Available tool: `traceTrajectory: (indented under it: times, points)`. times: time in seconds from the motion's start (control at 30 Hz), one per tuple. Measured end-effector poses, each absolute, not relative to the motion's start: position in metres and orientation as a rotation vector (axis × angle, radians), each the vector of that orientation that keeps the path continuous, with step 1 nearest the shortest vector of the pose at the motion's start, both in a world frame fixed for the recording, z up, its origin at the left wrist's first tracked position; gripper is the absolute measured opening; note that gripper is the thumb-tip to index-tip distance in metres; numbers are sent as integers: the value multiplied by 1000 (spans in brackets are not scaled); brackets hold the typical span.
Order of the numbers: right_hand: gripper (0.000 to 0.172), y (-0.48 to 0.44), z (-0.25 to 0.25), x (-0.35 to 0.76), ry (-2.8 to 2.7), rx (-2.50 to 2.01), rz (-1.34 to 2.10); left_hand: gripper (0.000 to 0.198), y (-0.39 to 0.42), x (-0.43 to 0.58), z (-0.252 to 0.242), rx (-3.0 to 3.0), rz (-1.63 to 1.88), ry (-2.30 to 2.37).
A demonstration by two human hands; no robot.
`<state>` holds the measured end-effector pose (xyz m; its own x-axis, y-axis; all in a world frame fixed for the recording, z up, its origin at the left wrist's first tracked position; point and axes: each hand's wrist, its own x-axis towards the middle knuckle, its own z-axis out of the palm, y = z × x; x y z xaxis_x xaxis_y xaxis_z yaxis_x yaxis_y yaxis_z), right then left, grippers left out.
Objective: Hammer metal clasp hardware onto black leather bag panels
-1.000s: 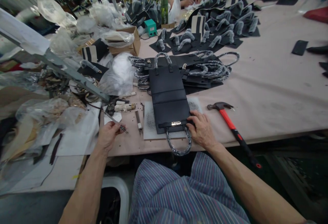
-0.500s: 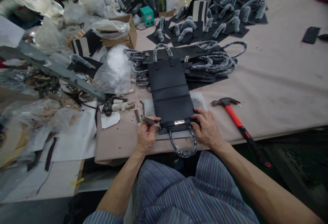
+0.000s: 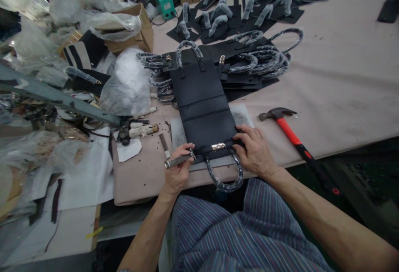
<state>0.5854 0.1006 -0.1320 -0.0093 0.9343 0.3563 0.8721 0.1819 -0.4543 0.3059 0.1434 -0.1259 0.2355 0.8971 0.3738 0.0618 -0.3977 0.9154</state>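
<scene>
My left grip (image 3: 176,172) is no longer out over the worktop (image 3: 327,77) by the white scrap (image 3: 129,149). It has come across to the near edge of the black bag panel (image 3: 204,97). The metal tool (image 3: 177,161) in it, level half a second ago, now slants. Its tip sits at the panel's near left corner beside the clasp (image 3: 218,146), and its handle pokes out to the left.

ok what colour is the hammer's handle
Red, with a black grip end. The hammer shows best in the head view, right of the black bag.
</scene>
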Motion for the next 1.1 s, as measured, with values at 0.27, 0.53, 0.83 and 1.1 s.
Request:
traceTrajectory:
  times: [0.27,0.53,0.83,1.1]
  points:
    - [16,101,-131,585,-1893,-1682,117,9,147,304,-125,1771,1183,884]
    - [13,102,-127,585,-1913,-1668,89,17,148,303,-128,1802,1190,841]
    - [14,102,-127,585,-1905,-1686,99,15,149,300,-128,1813,1145,827]
    - [14,103,-126,585,-1915,-1683,83,16,149,301,-129,1762,1130,818]
